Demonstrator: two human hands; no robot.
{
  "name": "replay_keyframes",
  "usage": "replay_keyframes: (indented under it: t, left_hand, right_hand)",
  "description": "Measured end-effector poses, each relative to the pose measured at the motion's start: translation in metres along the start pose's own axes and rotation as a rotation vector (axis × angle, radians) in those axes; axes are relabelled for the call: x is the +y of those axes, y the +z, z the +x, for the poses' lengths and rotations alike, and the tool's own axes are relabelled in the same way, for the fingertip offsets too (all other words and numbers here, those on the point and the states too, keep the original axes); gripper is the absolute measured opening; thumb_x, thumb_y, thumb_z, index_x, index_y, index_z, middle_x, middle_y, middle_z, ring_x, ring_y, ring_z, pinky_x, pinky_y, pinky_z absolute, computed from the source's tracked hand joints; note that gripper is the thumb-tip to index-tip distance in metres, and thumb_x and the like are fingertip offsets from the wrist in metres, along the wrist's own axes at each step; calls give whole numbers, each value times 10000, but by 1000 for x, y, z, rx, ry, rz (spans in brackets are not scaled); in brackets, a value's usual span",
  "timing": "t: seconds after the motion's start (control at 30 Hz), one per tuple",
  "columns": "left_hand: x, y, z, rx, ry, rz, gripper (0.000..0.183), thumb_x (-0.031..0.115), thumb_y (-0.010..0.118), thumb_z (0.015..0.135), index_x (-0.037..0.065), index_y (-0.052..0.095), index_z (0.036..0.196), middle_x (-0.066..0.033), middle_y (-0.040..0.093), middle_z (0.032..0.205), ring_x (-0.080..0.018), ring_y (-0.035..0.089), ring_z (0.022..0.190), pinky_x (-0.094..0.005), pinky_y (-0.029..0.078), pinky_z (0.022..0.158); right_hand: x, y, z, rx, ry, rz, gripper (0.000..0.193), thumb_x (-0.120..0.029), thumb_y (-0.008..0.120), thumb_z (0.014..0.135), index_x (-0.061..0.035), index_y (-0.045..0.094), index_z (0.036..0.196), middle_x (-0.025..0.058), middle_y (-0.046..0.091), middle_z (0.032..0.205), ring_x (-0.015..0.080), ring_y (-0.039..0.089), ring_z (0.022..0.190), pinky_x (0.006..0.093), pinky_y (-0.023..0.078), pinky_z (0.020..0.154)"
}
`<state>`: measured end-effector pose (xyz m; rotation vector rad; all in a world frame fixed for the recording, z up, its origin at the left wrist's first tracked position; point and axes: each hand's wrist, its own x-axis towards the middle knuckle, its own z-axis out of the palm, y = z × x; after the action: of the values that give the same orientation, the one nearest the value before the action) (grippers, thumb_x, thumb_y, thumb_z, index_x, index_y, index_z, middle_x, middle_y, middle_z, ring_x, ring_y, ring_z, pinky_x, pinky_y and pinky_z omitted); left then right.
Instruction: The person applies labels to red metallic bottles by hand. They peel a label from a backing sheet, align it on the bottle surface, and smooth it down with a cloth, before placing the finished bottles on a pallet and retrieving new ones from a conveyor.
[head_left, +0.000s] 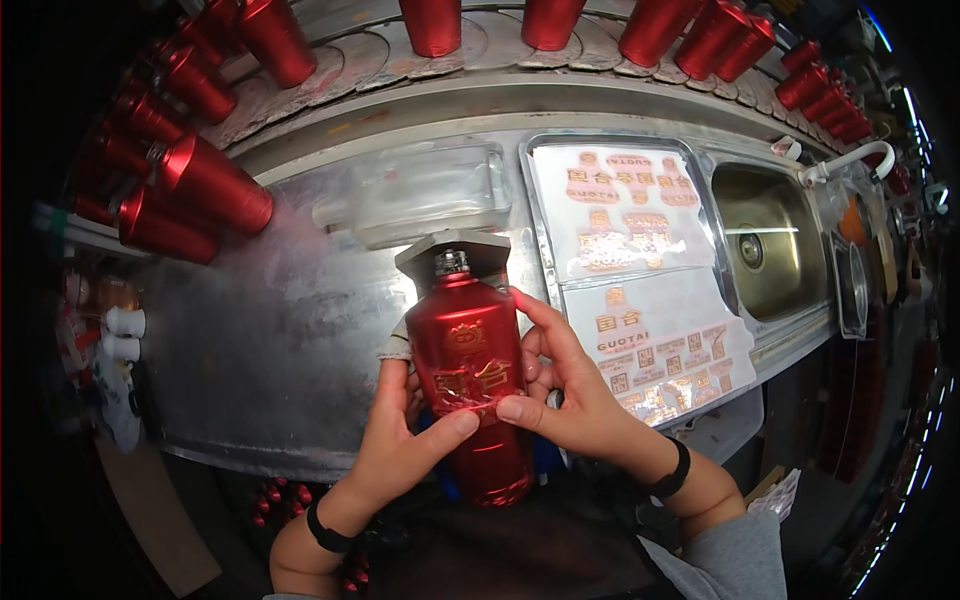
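A glossy red bottle (452, 325) with a bare threaded neck is between my two hands, its neck pointing away from me. Gold emblem and lettering decals sit on its front. My left hand (395, 440) grips the bottle's left side, and a whitish cover shows at a fingertip. On the other side my right hand (580, 400) holds it, fingers curled along the edge. Both thumbs press on the lower front, where clear wrinkled film shows under the decals. Just behind the neck stands a grey angular metal piece (480, 250); its lower part is hidden by the bottle.
A metal tray (548, 262) with gold decal sheets (640, 300) lies to the right, beside a sink (770, 250) with a white faucet (850, 162). A clear water-filled container (430, 190) is behind. Red bottles (215, 185) stand at left; several line the far conveyor (480, 50).
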<state>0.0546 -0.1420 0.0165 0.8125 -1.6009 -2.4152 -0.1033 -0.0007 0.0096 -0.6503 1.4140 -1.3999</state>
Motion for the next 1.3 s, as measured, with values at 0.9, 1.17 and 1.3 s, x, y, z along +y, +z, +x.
replay_keyframes:
  t: [0.9,1.17,1.3]
  left_hand:
    - [18,13,9,127,102,16,908,141,700,850,6,109,1526,-201,373,1444,-246,440,1311,-374,358,1093]
    - [17,17,8,128,117,39,906,146,701,851,-4,109,1521,-195,398,1422,-244,473,1278,-378,390,1068]
    - [17,20,9,138,133,40,893,142,696,853,-8,118,1517,-191,427,1399,-242,492,1257,-377,402,1055]
  right_hand:
    - [-14,-11,0,57,142,129,566,-44,598,894,-45,371,1412,-4,483,863,-4,455,637,157,365,616]
    - [-1,-9,-15,71,151,159,299,-88,715,846,-20,538,1078,-8,545,830,-3,466,626,156,367,588]
    - [-7,-2,-13,135,-58,3,152,-85,736,817,-19,600,806,-3,560,751,26,469,603,189,357,538]
